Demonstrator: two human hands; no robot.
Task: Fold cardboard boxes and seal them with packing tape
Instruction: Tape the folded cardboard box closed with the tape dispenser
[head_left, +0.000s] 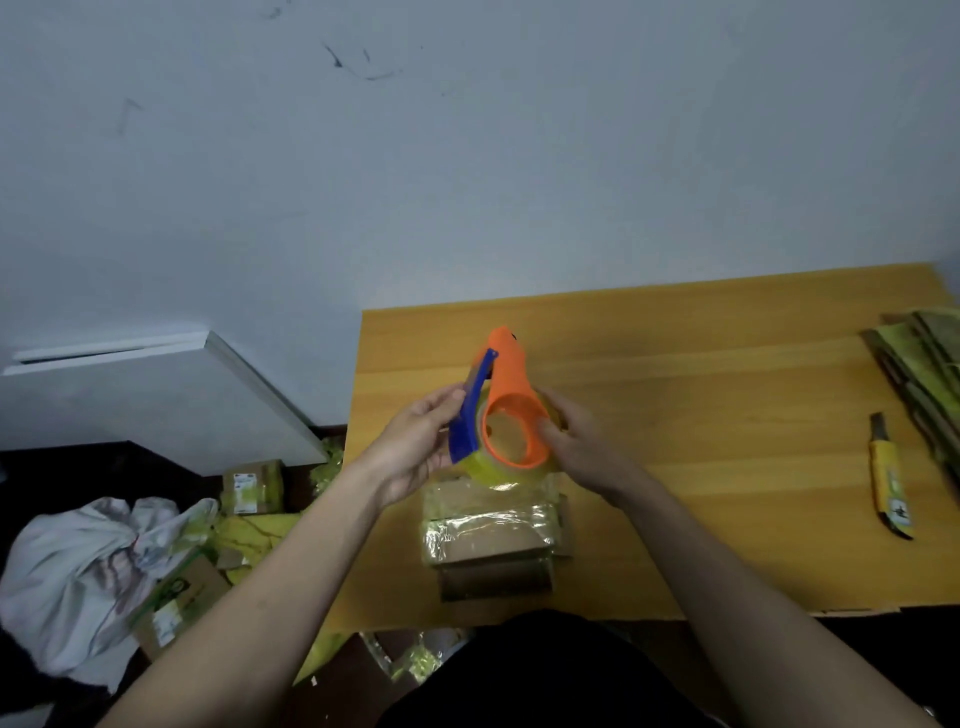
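tape dispenser (506, 410) gripped between left hand (415, 447) and right hand (576, 441) above taped box (493, 535).

yellow utility knife (889, 478) on wooden table (727, 415), crumpled white cloth (78, 566)

Orange-and-blue tape dispenser (506, 400); brown box (493, 540); yellow knife (889, 478); yellowish wood-grain table (727, 395)

You worked in a makeshift home packing corner: a wooden counter (727, 395) against a scuffed wall (467, 130), flattened cartons (924, 364) stacked there, small parcels (253, 486) littering the floor (78, 462).
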